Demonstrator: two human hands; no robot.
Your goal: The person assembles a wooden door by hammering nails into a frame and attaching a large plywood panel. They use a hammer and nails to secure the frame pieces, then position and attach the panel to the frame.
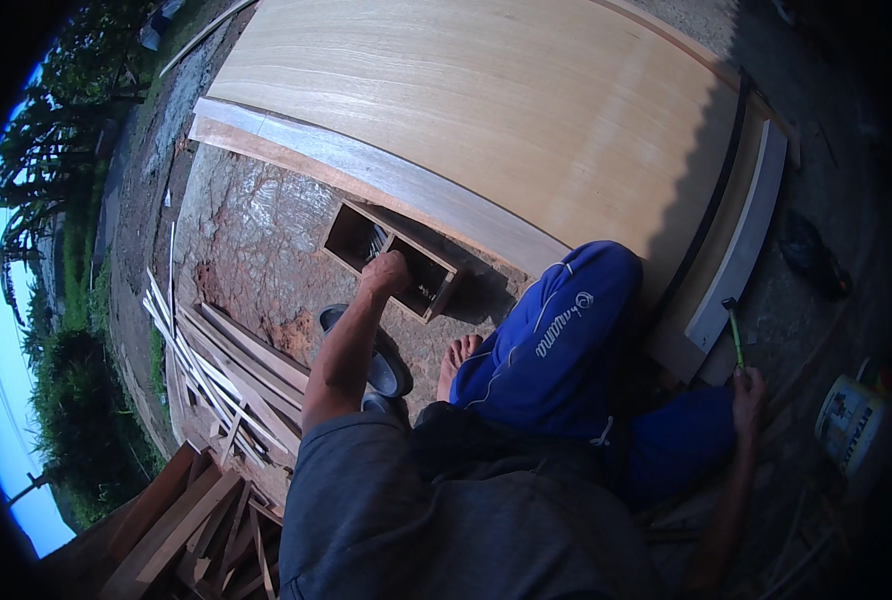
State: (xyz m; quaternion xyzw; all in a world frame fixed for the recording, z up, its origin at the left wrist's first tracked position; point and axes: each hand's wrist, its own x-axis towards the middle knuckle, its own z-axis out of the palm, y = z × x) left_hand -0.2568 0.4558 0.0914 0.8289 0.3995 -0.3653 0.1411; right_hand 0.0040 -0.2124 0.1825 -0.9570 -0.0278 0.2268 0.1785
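Reaching left hand (388,272) into square wooden box (391,258) | right hand (747,392) gripping green-handled tool (734,335)

A round white tub (852,420) with a printed label in blue, orange and dark tones stands on the ground at the right, just past the plywood panel's (486,110) lower right corner. No signs or screens show.

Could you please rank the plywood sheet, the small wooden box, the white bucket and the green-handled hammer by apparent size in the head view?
1. plywood sheet
2. small wooden box
3. white bucket, near the dark, distorted rim, so unsure
4. green-handled hammer
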